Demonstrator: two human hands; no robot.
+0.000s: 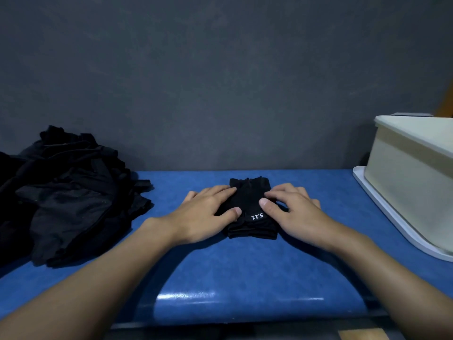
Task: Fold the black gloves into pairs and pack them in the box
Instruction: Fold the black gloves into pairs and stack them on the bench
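Note:
A folded black glove bundle with white "5.11" lettering lies in the middle of the blue table. My left hand presses flat on its left side, thumb on the cloth. My right hand rests on its right side, fingertips and thumb on the fabric. A big heap of loose black gloves sits at the far left. The cream box stands at the right edge; its inside is hidden from this angle.
The box rests on a white tray or lid that juts toward the table's middle. A dark grey wall runs close behind the table. The table's glossy front edge is near my forearms.

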